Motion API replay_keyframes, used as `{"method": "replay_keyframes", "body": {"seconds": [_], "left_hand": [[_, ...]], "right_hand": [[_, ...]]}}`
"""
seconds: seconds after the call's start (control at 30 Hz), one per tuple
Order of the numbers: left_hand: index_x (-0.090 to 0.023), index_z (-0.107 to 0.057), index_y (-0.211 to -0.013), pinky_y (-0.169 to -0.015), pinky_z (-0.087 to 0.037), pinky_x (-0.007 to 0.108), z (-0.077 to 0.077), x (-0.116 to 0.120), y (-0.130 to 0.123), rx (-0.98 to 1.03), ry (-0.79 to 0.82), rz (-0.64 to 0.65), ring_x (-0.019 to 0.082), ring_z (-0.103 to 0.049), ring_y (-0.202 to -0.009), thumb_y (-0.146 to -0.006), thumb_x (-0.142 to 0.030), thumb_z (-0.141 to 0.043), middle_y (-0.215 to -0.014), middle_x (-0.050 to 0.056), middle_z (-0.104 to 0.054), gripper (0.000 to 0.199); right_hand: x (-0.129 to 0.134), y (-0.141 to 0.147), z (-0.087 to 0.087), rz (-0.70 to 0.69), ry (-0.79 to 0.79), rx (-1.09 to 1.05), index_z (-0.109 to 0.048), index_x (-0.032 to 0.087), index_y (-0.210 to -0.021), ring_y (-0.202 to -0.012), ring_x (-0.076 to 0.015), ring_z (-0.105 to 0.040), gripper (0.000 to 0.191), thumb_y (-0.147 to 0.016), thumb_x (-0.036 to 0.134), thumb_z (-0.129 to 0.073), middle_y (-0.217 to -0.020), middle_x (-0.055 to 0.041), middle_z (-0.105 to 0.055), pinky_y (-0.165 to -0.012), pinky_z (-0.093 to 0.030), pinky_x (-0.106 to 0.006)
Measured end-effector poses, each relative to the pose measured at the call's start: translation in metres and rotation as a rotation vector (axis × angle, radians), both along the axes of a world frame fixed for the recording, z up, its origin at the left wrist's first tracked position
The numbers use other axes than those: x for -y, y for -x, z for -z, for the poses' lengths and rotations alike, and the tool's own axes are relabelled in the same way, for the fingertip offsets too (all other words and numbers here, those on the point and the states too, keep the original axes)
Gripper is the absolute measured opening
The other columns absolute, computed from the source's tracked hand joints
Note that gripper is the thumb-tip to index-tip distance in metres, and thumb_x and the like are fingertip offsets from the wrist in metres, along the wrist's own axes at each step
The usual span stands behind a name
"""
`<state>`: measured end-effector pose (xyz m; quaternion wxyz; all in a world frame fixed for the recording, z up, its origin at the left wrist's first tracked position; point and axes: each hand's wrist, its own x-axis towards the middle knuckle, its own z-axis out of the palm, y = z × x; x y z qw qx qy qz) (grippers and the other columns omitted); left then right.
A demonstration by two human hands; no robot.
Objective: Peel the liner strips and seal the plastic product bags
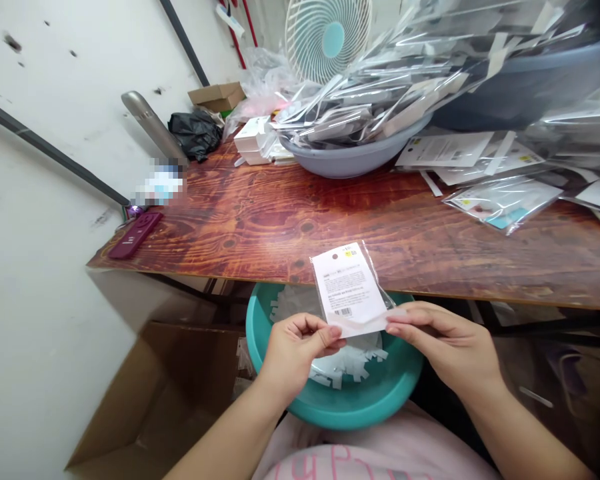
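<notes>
Between my two hands is a clear plastic packet with a white printed card (347, 287) inside, tilted at the table's front edge. My left hand (300, 347) pinches its lower left corner between thumb and fingers. At the lower right corner, the thumb and fingertips of my right hand (445, 340) are closed on the packet's bottom edge, where a whitish strip runs across. Beneath the packet, a teal basin (350, 417) sits at my lap, with white paper-like strips (347, 367) in it, partly hidden by my hands.
On the wooden table (240, 220) stands a grey-blue basin (350, 163) heaped with clear packets. More packets (505, 197) lie to the right. At the back are a fan (333, 40), a white box (253, 140) and a black bag (195, 133). A cardboard box (165, 393) stands below left.
</notes>
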<state>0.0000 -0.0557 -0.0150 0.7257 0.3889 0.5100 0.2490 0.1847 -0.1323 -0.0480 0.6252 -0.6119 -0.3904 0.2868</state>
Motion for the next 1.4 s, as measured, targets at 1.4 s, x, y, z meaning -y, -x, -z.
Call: {"method": "replay_keyframes", "body": {"seconds": [1.4], "left_hand": [[-0.009,-0.065,-0.071,-0.06,-0.056,0.02,0.013,0.004,-0.002,0.091,0.376,0.067,0.016,-0.069,-0.071,-0.061,-0.021,-0.082,-0.071,0.007,-0.069,0.023]], "right_hand": [[-0.017,0.005,-0.006,0.008,0.104,-0.486,-0.062,0.02,-0.058,-0.069,-0.0121,-0.061,0.02,-0.057,0.02,-0.082,-0.073,0.0003,-0.065,-0.064,-0.051,-0.025]]}}
